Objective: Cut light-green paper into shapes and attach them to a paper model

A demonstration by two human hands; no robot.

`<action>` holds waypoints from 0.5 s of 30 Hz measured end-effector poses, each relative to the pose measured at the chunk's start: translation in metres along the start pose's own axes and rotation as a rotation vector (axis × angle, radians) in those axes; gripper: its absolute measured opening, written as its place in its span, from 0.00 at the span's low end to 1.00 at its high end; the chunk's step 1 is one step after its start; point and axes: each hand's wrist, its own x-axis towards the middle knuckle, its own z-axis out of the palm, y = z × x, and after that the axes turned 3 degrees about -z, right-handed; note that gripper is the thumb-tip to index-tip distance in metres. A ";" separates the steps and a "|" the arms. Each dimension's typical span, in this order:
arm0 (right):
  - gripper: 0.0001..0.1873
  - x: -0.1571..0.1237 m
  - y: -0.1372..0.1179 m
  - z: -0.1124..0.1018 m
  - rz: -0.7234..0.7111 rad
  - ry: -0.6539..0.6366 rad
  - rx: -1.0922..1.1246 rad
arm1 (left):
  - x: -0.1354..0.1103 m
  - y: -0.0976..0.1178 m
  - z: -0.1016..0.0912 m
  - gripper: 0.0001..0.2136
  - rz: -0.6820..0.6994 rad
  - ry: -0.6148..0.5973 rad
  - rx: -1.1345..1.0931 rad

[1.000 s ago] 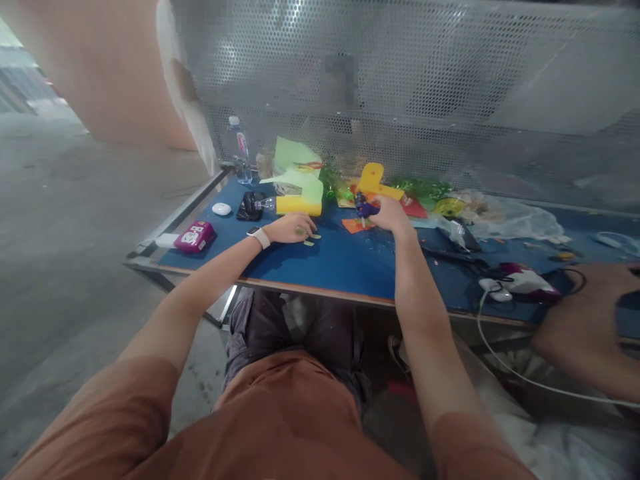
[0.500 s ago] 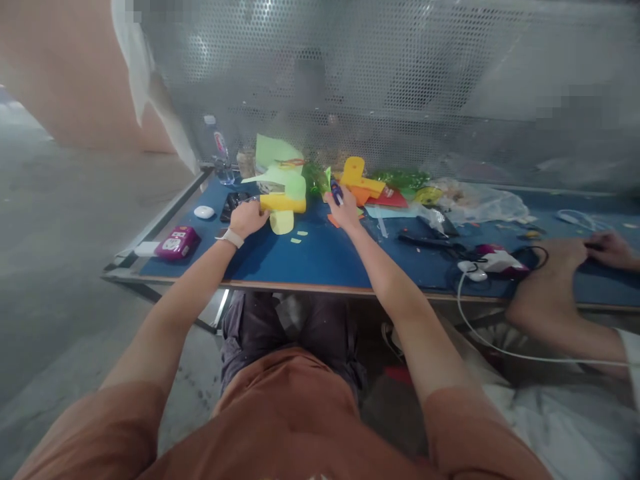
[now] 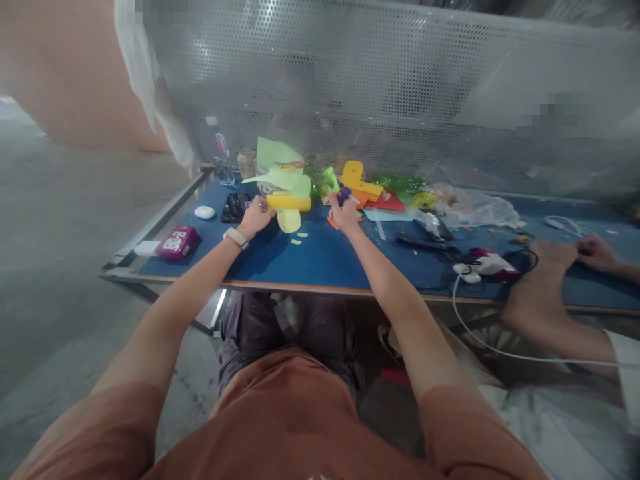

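Note:
My left hand (image 3: 256, 217) is closed on the left end of a yellow paper roll (image 3: 289, 201), with a pale yellow paper piece (image 3: 289, 220) hanging under it. My right hand (image 3: 343, 210) is closed round a pair of purple-handled scissors (image 3: 344, 195), lifted just above the blue table (image 3: 330, 257). A light green paper scrap (image 3: 330, 180) stands beside the scissors. Small yellow snippets (image 3: 299, 237) lie on the table below the roll. A white watch (image 3: 236, 237) is on my left wrist.
Coloured paper and foam shapes (image 3: 361, 181) pile at the back by the perforated metal screen (image 3: 400, 87). A water bottle (image 3: 223, 157), black phone (image 3: 234, 207), white earbud case (image 3: 205, 212) and pink pack (image 3: 176, 241) lie left. Another person's arms (image 3: 550, 307), a white cable (image 3: 480, 340) and plastic bag (image 3: 475, 210) are right.
My left hand left the table and took hold of the yellow roll. My right hand moved left with the scissors, from the orange paper toward the roll. The camera swung right.

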 end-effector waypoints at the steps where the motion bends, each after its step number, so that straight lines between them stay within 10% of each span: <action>1: 0.43 -0.001 -0.004 -0.002 0.006 -0.041 0.041 | 0.001 0.000 0.001 0.14 -0.021 -0.019 -0.084; 15: 0.41 -0.012 -0.017 -0.017 0.020 -0.612 0.147 | -0.004 0.006 0.002 0.21 -0.091 -0.132 -0.430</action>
